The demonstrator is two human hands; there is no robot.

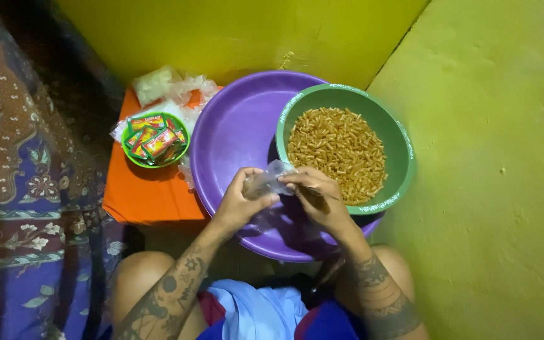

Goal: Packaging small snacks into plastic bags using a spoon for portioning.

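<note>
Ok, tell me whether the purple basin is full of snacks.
No. The purple basin shows bare plastic, while the snacks sit in the green bowl resting on it.

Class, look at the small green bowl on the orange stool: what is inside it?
The small green bowl holds red-and-green sachets, piled to its rim. Its bottom, and anything beneath the sachets, is covered.

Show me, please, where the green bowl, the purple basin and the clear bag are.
green bowl point(398, 135): head view, bare inner wall at right.
purple basin point(234, 135): head view, bare inside at left.
clear bag point(269, 179): head view, middle, between both hands.
</note>
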